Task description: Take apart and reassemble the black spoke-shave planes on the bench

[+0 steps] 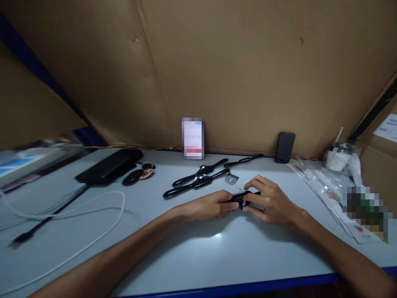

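Pale desk, cardboard behind. Black tool just nearside of the metal plate: left hand grips it, right hand touches it, pinch unclear. 2 similar tools left of metal plate, 1 beyond. Probably handling small fittings; next move needs steady left grip.

The held tool is blk; the other three tools are blk also. The small metal plate is silver-grey. The table is lt. blue-grey w/ dk. blue edge. The cardboard wall is brown, the cable & cup are white.
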A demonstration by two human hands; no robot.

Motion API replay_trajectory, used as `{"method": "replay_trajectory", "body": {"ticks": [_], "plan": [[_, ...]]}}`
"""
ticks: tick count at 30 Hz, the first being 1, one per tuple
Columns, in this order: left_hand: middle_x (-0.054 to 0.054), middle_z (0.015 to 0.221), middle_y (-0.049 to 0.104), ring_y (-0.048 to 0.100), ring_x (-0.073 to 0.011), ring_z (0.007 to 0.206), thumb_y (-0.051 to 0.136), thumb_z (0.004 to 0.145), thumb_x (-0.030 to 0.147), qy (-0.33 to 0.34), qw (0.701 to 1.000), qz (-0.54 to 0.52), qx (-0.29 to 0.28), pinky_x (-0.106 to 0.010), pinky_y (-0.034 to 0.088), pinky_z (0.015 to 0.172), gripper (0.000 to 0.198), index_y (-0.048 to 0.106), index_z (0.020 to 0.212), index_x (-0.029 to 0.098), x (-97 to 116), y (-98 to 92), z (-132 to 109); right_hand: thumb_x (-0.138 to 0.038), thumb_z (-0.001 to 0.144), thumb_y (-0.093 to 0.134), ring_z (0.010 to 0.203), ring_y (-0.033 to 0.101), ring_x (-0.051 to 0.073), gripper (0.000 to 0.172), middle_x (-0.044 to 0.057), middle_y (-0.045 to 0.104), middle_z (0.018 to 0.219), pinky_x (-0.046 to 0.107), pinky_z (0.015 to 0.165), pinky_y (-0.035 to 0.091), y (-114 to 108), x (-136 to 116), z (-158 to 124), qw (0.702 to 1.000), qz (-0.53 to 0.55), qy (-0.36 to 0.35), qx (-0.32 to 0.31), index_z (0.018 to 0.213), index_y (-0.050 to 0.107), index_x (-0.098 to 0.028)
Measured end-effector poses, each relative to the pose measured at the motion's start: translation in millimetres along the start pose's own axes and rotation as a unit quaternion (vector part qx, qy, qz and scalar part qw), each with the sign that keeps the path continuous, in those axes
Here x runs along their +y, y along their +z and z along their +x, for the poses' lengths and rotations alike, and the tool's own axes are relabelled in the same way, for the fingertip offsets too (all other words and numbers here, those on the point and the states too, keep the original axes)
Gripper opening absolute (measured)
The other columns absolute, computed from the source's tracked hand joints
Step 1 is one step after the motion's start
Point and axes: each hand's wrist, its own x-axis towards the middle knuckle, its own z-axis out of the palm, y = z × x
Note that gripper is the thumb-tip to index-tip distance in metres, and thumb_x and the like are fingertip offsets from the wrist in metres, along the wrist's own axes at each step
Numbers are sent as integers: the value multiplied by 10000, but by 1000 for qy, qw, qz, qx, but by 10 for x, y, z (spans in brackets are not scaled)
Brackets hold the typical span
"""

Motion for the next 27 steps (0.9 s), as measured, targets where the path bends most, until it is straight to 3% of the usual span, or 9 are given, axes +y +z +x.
{"method": "replay_trajectory", "body": {"ticks": [3, 10, 13, 17, 20, 24, 27], "plan": [[75, 565, 366, 286, -106, 517, 589, 854, 657, 5, 999, 26, 18, -291, 201, 495, 487, 413, 695, 232, 6, 14, 0, -253, 993, 615, 1014, 579, 275, 164, 150, 680, 1114, 413, 799, 526, 47, -49, 3, 1000, -23, 12, 15, 864, 664, -163], [69, 582, 368, 313, -115, 546, 572, 848, 667, 28, 996, 56, 69, -286, 199, 510, 489, 416, 696, 229, -76, 46, 66, -174, 1057, 457, 1190, 545, 311, 252, 188, 683, 1162, 455, 946, 482, 216, -214, 10, 985, -164, 21, 54, 912, 660, -137], [76, 581, 351, 288, -109, 548, 558, 854, 679, 38, 996, 56, 59, -281, 191, 509, 496, 419, 708, 226, -96, 49, 93, -137, 1037, 469, 1221, 535, 325, 216, 204, 676, 1165, 471, 984, 449, 301, -290, 15, 978, -188, 52, 67, 940, 661, -117], [86, 551, 353, 287, -101, 513, 561, 838, 705, 30, 997, 44, 63, -273, 176, 488, 507, 439, 734, 224, -103, 54, 109, -126, 1008, 499, 1231, 532, 350, 157, 225, 659, 1189, 500, 1000, 427, 351, -336, 35, 975, -181, 122, 35, 974, 653, -127], [96, 517, 361, 279, -87, 441, 574, 832, 718, 14, 999, 11, 49, -263, 167, 441, 515, 444, 734, 229, -77, 53, 92, -204, 1028, 505, 1163, 567, 329, 148, 181, 667, 1169, 496, 968, 440, 268, -215, 52, 981, -115, 148, 50, 944, 626, -184], [109, 508, 344, 227, -81, 384, 504, 887, 728, 12, 999, -20, 35, -238, 173, 383, 513, 500, 793, 224, -4, 9, 63, -321, 1037, 514, 1069, 593, 305, 168, 129, 662, 1125, 464, 886, 452, 31, 161, 12, 953, -63, 219, 198, 920, 587, -224], [78, 499, 392, 342, -109, 395, 355, 914, 763, 39, 987, 62, 145, -242, 295, 406, 589, 523, 769, 217, 5, -135, 88, -315, 1031, 506, 1045, 588, 305, 166, 124, 655, 1102, 468, 892, 447, -87, 470, -77, 930, -93, 254, 249, 929, 601, -223]]}}
